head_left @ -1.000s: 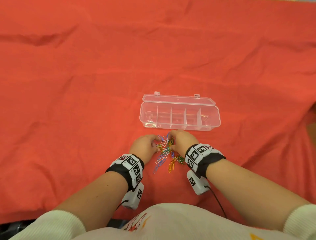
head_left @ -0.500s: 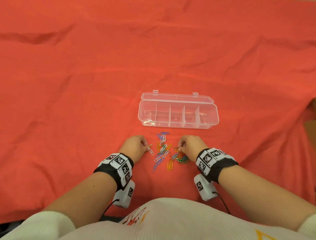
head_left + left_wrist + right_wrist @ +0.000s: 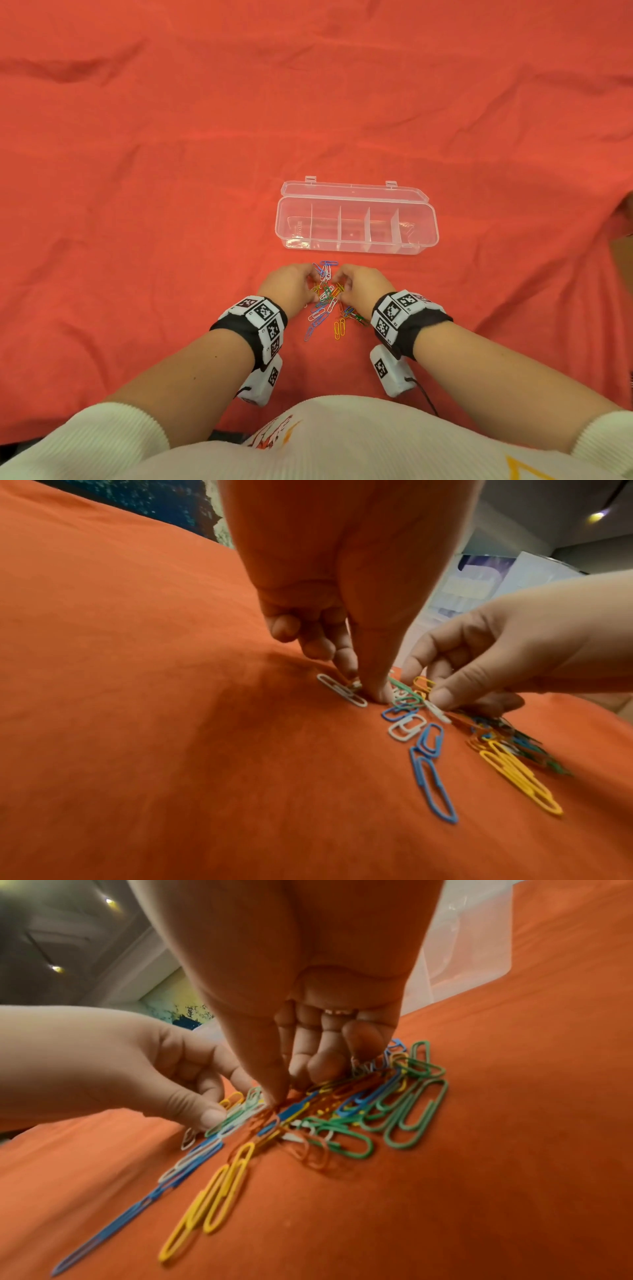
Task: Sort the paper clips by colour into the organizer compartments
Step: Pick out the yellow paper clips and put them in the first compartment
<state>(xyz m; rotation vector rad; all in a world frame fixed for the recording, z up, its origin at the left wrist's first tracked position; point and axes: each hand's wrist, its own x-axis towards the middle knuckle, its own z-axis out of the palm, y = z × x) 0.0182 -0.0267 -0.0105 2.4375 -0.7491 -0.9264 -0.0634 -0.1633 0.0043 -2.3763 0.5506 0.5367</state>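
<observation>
Change since half a second ago: both hands have closed in from the flanks of the heap and now meet over its far middle; the organizer has not shifted.

Item 1. Paper clips [image 3: 327,301]: a loose mixed heap of blue, white, green, yellow and orange, lying on the cloth just in front of the organizer and apart from it. A pair of yellow clips [image 3: 209,1202] and a long blue clip [image 3: 433,785] lie at the near edge; green clips [image 3: 407,1110] cluster on the right side.

Item 2. Left hand [image 3: 291,286]: fingers curled downward, thumb and forefinger tips pressed together at a white clip [image 3: 341,693] on the left edge of the heap. Pinching it, as far as the left wrist view shows.

Item 3. Right hand [image 3: 363,289]: fingers curled, tips down in the middle of the heap, thumb and forefinger drawn narrow among orange and blue clips. Whether a clip is actually gripped I cannot tell.

Item 4. Organizer [image 3: 356,246]: clear plastic box, lid folded back behind it, dividers marking a row of compartments. No clips seen inside.

Item 5. Red cloth [image 3: 137,205]: wrinkled, covers the whole work surface.

Item 6. Wrist bands [image 3: 260,318] with black-and-white markers, one on each forearm.
</observation>
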